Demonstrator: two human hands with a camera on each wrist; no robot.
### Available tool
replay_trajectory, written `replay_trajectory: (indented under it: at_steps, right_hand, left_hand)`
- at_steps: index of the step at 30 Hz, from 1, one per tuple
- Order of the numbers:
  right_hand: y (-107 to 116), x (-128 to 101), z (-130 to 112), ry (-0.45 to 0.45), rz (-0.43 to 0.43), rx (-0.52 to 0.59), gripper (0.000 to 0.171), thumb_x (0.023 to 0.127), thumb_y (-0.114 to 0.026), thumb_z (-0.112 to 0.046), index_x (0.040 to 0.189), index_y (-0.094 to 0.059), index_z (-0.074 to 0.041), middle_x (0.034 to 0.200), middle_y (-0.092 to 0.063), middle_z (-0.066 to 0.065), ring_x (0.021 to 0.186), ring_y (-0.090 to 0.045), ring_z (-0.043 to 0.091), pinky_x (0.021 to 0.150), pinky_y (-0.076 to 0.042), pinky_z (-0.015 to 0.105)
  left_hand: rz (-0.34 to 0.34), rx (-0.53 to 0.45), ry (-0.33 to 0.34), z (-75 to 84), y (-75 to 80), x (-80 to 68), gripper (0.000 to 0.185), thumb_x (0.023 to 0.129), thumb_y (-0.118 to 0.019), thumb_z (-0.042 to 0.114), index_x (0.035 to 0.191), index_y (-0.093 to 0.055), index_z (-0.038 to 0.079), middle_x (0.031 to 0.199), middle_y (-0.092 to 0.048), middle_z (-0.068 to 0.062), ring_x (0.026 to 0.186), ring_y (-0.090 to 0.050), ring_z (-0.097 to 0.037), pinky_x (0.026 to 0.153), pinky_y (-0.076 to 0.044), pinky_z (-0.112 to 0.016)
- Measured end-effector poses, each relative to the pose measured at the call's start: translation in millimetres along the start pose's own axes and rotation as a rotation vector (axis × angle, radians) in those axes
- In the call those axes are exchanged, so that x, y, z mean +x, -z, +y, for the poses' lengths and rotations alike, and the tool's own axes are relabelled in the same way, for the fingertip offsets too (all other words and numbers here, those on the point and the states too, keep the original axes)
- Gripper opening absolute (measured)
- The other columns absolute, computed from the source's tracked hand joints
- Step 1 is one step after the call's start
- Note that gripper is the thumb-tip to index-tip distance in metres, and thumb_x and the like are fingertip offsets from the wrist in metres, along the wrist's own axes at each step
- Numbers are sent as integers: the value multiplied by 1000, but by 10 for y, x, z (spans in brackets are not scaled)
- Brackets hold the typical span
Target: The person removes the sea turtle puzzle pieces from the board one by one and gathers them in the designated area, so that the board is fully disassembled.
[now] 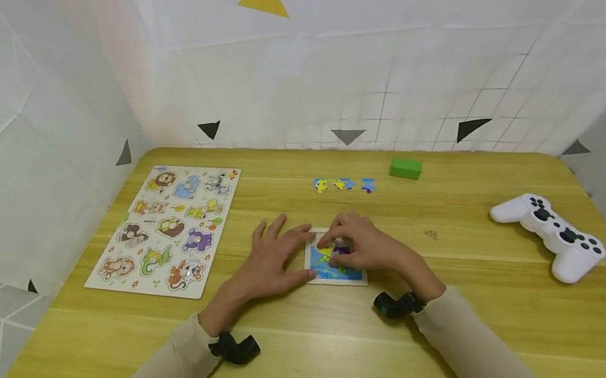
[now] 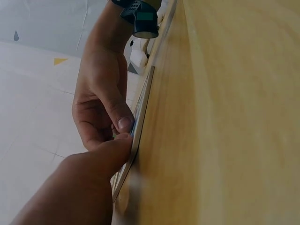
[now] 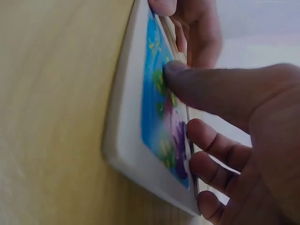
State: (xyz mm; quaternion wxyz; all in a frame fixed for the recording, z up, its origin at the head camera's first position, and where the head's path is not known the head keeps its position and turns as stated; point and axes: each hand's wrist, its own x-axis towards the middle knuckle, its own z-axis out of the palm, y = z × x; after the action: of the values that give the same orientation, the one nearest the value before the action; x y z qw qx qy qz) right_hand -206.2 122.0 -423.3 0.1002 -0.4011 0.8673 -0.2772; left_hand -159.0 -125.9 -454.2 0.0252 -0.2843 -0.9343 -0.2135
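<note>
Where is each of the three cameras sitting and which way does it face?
Head: above the table, looking forward and down; both hands and sleeves show.
Left wrist: low beside the left hand, looking along the tabletop at both hands.
Right wrist: close at the right hand, whose fingers press the picture.
All three share the small puzzle tray.

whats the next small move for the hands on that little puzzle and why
Probably press the piece under the right hand flat into the small white-framed blue jigsaw tray, since the left hand steadies the tray's edge and three loose blue-and-yellow puzzle pieces wait beyond it.
</note>
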Motion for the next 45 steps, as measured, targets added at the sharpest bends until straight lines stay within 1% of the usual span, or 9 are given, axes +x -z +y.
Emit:
replay_trajectory:
  at_steps: [5,10,14,21,26,36,39,42,45]
  right_hand:
    - [-3,2,-39,-15,9,14,23,82,-76,-22,105,-73,-26,100,-59,-2,89,-43,18,77,-27,34]
    - [-5,3,-79,-43,17,37,22,81,-77,-20,102,-74,-24,100,-61,0,93,-45,21,79,-27,36]
    - [-2,0,-105,-73,12,56,22,80,-77,-18,101,-73,-23,99,-62,0,96,-46,23,80,-27,38]
    - [-4,-2,-120,-81,24,75,21,80,-77,-14,98,-72,-22,95,-61,-1,93,-45,23,77,-27,39]
    - [-13,-3,-127,-96,21,95,20,80,-76,-14,97,-71,-22,95,-61,0,93,-44,24,79,-26,40]
    - [-31,16,-127,-75,16,114,21,80,-76,-15,97,-67,-22,96,-61,-1,93,-46,23,80,-26,40]
    - [-32,28,-123,-69,16,148,19,81,-76,-16,96,-65,-22,95,-62,-1,93,-48,22,82,-26,40]
    - [-38,42,-113,-52,13,206,17,82,-75,-15,95,-64,-20,90,-63,-3,91,-52,20,84,-27,39]
    - [-52,54,-103,-45,-5,285,16,84,-72,-11,96,-63,-17,86,-61,-3,83,-55,18,85,-38,36]
  left_hand:
    - [-9,62,23,17,1,-9,74,84,-51,69,147,-39,33,158,-32,8,150,-11,-37,114,-6,-65]
    - [-10,92,60,31,8,-24,76,82,-49,74,147,-39,35,158,-31,5,150,-12,-35,115,-8,-62]
    - [-14,89,72,31,11,-24,76,81,-49,75,146,-39,38,159,-29,4,150,-11,-36,116,-8,-61]
    - [-15,76,71,27,12,-26,75,81,-49,75,146,-38,39,159,-29,3,150,-11,-36,116,-8,-61]
    - [-7,76,66,22,3,-27,75,80,-50,75,146,-39,40,159,-29,3,150,-11,-36,115,-8,-61]
    - [-3,78,61,18,8,-34,74,81,-51,73,145,-40,39,159,-30,2,150,-12,-37,115,-8,-61]
    - [-3,80,61,14,6,-33,74,81,-50,73,146,-39,39,159,-29,2,150,-12,-37,115,-8,-60]
    - [-1,79,58,7,0,-28,74,81,-50,74,146,-39,40,159,-29,3,150,-12,-37,115,-8,-60]
    - [3,77,56,5,-5,-26,74,81,-51,73,145,-39,40,159,-30,3,150,-12,-36,116,-8,-60]
